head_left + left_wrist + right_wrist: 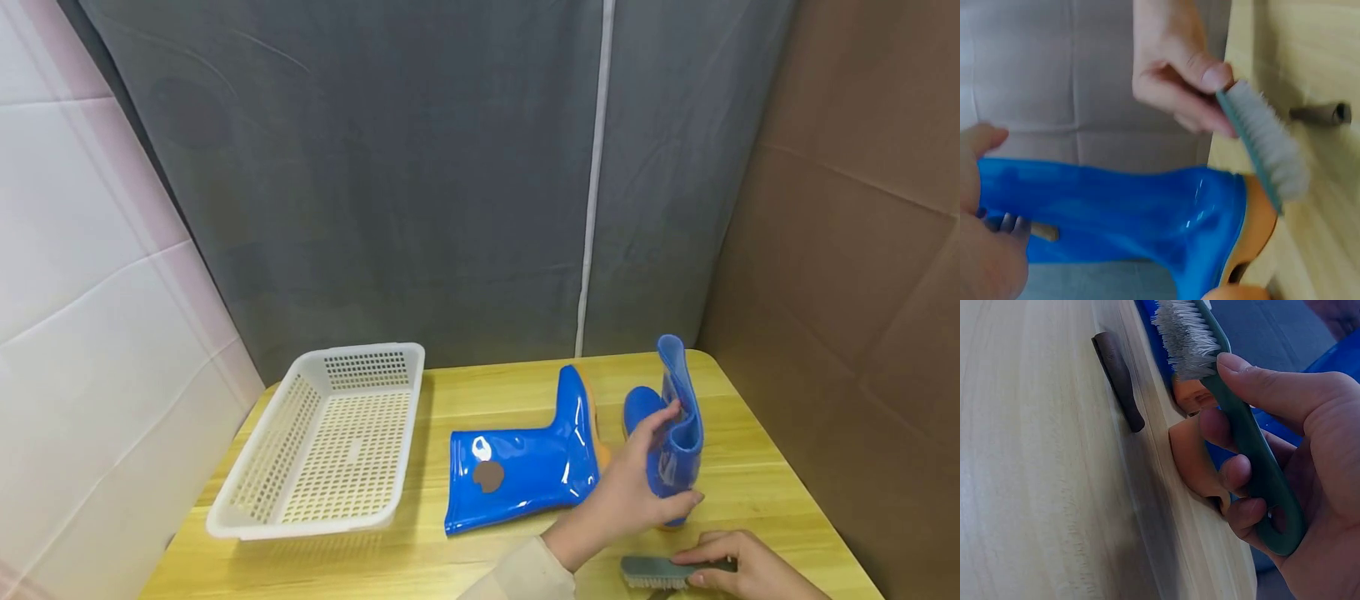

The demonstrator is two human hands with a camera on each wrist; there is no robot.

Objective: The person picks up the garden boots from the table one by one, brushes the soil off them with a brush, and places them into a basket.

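My left hand grips the shaft of an upright blue rain boot at the table's right side. The left wrist view shows this boot's orange sole close to the tabletop. Low at the right, my right hand holds a green scrub brush by its handle, fingers curled round it. White bristles point away from that palm. A second blue boot lies on its side, with a brown patch on its shaft. A curled dark brown piece lies on the table near the brush.
A white perforated plastic basket stands on the left of the wooden table. Behind the table hangs a grey curtain. Brown cloth borders the right side and white cloth the left.
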